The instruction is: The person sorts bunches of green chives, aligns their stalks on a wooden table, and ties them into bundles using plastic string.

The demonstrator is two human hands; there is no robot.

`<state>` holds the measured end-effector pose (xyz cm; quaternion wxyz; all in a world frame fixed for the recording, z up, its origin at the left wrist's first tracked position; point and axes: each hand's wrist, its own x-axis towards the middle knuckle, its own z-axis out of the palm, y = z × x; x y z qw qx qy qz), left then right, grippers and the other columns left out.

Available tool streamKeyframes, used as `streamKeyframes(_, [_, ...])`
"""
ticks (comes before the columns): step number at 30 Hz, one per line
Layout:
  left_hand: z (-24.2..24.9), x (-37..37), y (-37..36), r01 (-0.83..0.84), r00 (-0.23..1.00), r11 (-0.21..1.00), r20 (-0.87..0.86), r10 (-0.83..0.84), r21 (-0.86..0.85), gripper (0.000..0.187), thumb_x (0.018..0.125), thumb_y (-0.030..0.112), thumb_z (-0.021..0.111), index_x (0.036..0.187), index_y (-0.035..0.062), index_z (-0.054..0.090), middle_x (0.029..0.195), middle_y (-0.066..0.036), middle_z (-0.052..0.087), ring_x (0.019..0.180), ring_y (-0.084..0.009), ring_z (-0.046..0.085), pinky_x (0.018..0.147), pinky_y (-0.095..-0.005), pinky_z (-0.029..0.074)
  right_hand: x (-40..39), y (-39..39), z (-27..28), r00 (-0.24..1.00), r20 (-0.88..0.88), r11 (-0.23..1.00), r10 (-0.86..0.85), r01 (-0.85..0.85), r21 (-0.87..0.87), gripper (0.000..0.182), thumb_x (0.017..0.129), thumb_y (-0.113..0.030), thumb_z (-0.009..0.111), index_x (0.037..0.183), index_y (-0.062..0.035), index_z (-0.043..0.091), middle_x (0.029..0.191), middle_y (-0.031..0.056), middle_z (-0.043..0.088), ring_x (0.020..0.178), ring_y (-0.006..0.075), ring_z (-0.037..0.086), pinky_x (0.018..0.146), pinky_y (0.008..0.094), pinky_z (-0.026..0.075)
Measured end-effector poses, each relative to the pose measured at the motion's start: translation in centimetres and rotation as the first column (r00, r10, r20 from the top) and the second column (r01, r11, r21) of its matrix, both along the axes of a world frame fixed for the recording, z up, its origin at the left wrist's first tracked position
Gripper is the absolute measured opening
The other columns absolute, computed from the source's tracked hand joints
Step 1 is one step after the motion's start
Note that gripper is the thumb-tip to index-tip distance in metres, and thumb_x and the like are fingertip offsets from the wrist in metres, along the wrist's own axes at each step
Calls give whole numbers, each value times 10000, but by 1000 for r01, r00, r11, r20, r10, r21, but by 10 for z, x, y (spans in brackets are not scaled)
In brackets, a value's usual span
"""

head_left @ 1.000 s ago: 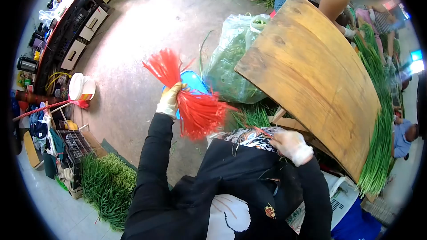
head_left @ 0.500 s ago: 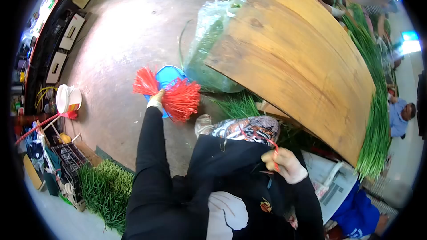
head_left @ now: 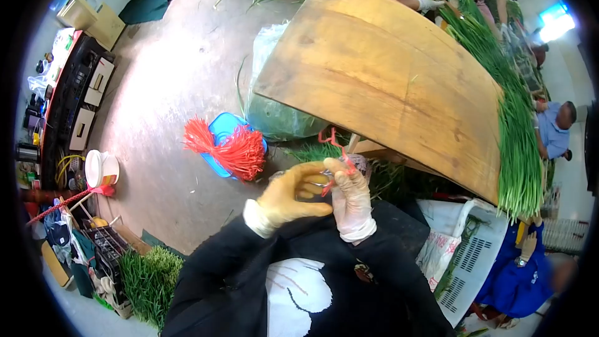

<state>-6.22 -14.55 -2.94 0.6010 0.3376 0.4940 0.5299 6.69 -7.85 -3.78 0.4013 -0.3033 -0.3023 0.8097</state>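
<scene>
In the head view, my right hand (head_left: 352, 203), in a pale thin glove, is closed on several red plastic ties (head_left: 332, 139) that stick up and curl above the fingers. My left hand (head_left: 288, 193), in a yellowish glove, is beside it. Its fingers curve toward the right fingertips, with a gap between them and the thumb. Something small and shiny shows at the left fingertips, too small to name. A bundle of red plastic ties (head_left: 240, 153), pinched at its middle, lies on a blue stool or tub (head_left: 226, 123) on the floor.
A wooden table (head_left: 387, 68) slants across the right, with long green stalks (head_left: 521, 175) along its far edge. Beside it stand a clear plastic bag (head_left: 274, 115) and a grey crate (head_left: 477, 256). A white bucket (head_left: 102, 168) is left. Other people work at the right.
My left hand has let go of the red bundle, which stays on the blue thing, and has come back to my right hand. My right hand has moved forward and left with the ties.
</scene>
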Motion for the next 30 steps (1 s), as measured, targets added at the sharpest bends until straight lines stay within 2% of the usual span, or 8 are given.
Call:
streamKeyframes(4, [-4, 22, 6, -152, 969, 986, 188, 162, -68, 230, 782, 116, 616, 961, -23, 574, 785, -41, 602, 650, -72, 529, 628, -200, 440, 4, -7, 11, 995, -34, 992, -97, 99, 73, 202, 786, -63, 580, 984, -21, 584, 989, 104, 596, 874, 160, 561, 804, 268, 433])
streamKeyframes(10, [42, 8, 14, 94, 985, 995, 149, -86, -46, 228, 859, 163, 507, 970, -24, 575, 822, -95, 631, 697, -116, 594, 624, -214, 463, 21, 8, 28, 948, -250, 979, -196, 174, -108, 178, 793, -51, 564, 970, -62, 583, 975, 69, 600, 879, 165, 559, 782, 279, 439])
streamKeyframes(14, [58, -23, 43, 86, 991, 994, -111, -78, 70, 205, 867, 146, 487, 971, -10, 570, 843, -83, 624, 751, -121, 596, 664, -233, 473, 59, 55, 25, 863, -454, 971, -221, 149, -188, 170, 813, -100, 551, 981, -79, 554, 986, 73, 594, 869, 159, 554, 677, 268, 449])
streamKeyframes(16, [56, -48, 72, 72, 974, 991, -222, -45, 114, 188, 859, 132, 500, 956, -4, 588, 828, -76, 623, 730, -111, 585, 670, -228, 468, 78, 83, 38, 909, -365, 979, -201, 175, -103, 189, 831, -153, 540, 995, -60, 540, 1013, 79, 586, 847, 142, 551, 649, 256, 441])
streamKeyframes(20, [33, -100, 149, 90, 818, 990, -575, -9, 112, 170, 831, 130, 547, 904, -9, 614, 796, -57, 624, 676, -97, 554, 640, -218, 450, 79, 144, 46, 953, 246, 960, -175, 110, 256, 228, 851, -211, 514, 1008, -61, 582, 915, 15, 611, 718, 42, 500, 572, 162, 380])
streamKeyframes(24, [33, -128, 193, 75, 627, 996, -774, -81, -44, 172, 799, 131, 590, 873, -21, 620, 763, -53, 628, 649, -94, 543, 603, -218, 439, 77, 203, 23, 929, 355, 947, -108, -13, 320, 247, 838, -186, 530, 1019, -23, 575, 854, 19, 620, 644, 23, 499, 540, 148, 374])
streamKeyframes(26, [15, -142, 203, 69, 615, 997, -786, -65, -29, 185, 783, 147, 609, 851, -26, 618, 757, -74, 634, 646, -111, 557, 595, -227, 446, 75, 222, 16, 837, 548, 976, 12, -129, 175, 257, 813, -178, 562, 1017, -23, 578, 710, -7, 584, 541, 23, 470, 476, 147, 357])
streamKeyframes(30, [7, -154, 208, 95, 295, 995, -954, -57, -31, 178, 740, 141, 640, 814, -19, 614, 761, -107, 638, 683, -152, 590, 623, -256, 459, 75, 234, 31, 773, 619, 944, 137, -292, 155, 187, 754, -114, 623, 916, -21, 609, 629, -18, 536, 510, 26, 444, 467, 144, 347])
